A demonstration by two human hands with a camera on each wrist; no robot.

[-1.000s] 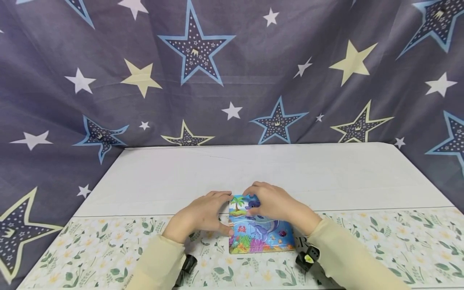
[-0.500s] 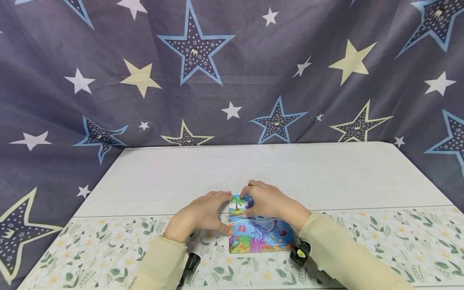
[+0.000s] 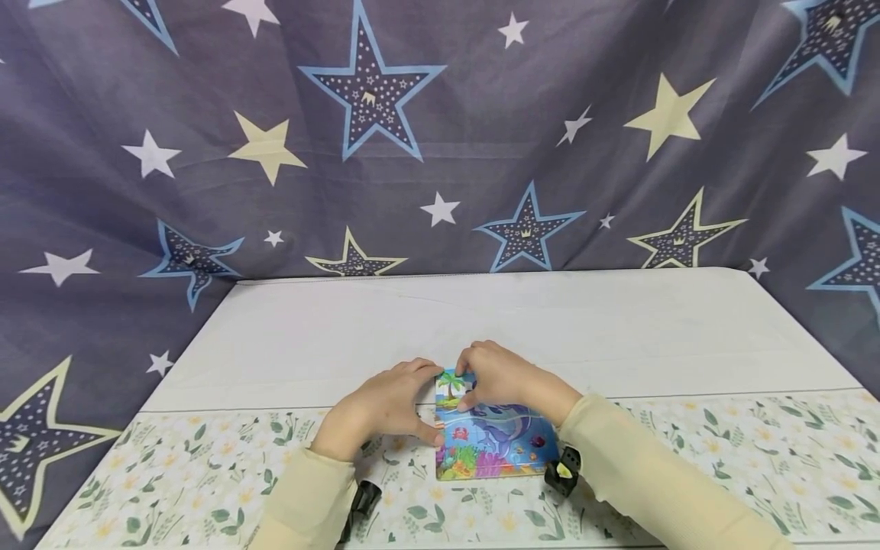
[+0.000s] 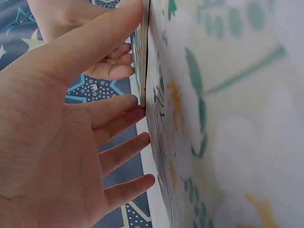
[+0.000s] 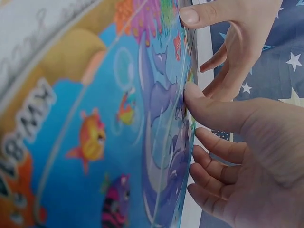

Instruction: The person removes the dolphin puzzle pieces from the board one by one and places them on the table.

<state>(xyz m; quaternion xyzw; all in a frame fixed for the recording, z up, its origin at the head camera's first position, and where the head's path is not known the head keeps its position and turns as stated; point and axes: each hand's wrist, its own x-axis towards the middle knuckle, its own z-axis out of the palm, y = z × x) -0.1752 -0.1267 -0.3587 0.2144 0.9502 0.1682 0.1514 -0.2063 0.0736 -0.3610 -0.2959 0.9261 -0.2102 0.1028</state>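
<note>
A flat jigsaw puzzle [image 3: 505,454] with a sea picture of a dolphin, a palm tree and coral lies on the table. My left hand [image 3: 385,405] spans its left edge, thumb and index finger touching it, the fingers mostly straight; the left wrist view shows the other fingers [image 4: 128,190] spread. My right hand [image 3: 512,378] grips the puzzle's upper part, curved fingertips at the top edge and thumb on the picture beside the palm tree. It hides the top right area. Whether one loose piece is held cannot be told.
The table [image 3: 385,321] is white behind and has a flowered cover [image 3: 227,466] in front. A dark star-patterned curtain [image 3: 440,153] hangs along the back and sides. A black strap device [image 3: 564,472] sits at my right wrist, another device [image 3: 360,508] at my left.
My right hand has shifted slightly left along the puzzle's top, toward the palm tree. The left hand stays nearly still at the left edge.
</note>
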